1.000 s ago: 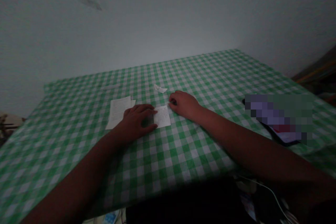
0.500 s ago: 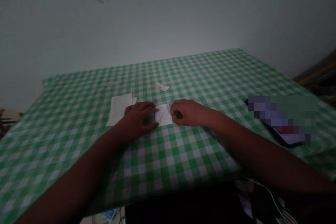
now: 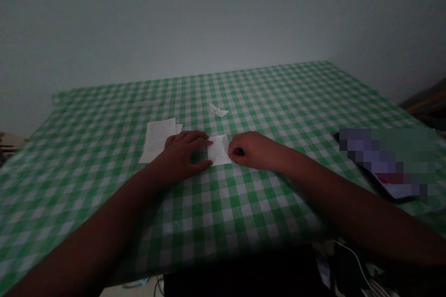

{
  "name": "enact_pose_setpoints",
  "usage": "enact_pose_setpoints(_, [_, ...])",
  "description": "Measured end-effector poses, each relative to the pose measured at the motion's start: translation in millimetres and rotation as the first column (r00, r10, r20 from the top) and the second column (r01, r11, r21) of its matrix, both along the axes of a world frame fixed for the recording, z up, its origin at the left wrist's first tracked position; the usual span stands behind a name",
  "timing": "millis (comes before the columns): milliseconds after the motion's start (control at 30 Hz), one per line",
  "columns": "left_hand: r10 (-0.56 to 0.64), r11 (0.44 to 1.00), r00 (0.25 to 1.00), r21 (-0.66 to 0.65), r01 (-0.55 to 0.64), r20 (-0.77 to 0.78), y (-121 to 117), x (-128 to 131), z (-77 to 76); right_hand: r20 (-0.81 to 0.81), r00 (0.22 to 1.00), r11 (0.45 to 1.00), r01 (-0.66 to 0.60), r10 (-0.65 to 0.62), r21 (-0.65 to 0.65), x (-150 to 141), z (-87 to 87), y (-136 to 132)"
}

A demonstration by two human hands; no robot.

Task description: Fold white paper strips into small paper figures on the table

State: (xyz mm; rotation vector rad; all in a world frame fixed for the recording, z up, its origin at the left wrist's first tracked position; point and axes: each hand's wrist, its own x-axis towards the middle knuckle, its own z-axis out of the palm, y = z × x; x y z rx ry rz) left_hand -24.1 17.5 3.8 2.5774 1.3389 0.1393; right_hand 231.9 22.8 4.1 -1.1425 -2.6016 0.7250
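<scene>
A small piece of printed paper lies on the green-and-white checked cloth between my two hands. My left hand rests on the cloth with thumb and fingers apart, their tips touching the paper's left edge. At the opposite edge, my right hand has its fingers curled in and thumb and fingertips pinched together on the paper's side. Partly under my left hand are larger printed sheets.
A crumpled scrap of paper sits farther back on the checked tablecloth. Off to the right lies a dark-edged phone-like device, mostly blurred out. A wall rises behind the table. Cables show below the front edge.
The view has shifted slightly. My right thumb and fingers have drawn closer together at the paper's right edge. My left hand stays in place at the left edge.
</scene>
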Motion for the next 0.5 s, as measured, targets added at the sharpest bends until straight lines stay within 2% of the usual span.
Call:
enact_pose_setpoints(300, [0.006,1.0,1.0,-0.004,-0.006,-0.008,-0.1,0.8,0.2,0.058,0.99,0.992,-0.127,0.128,-0.024,3.4,12.3,-8.5])
enact_pose_setpoints(400, [0.002,1.0,1.0,0.003,-0.002,-0.005,-0.3,1.0,0.8,0.036,0.984,0.979,-0.17,0.175,-0.112,7.1,14.7,-6.6])
enact_pose_setpoints(500, [-0.002,1.0,1.0,0.005,0.002,0.0,-0.5,1.1,1.0,-0.027,0.989,0.982,-0.145,0.143,-0.125,9.0,13.3,-1.6])
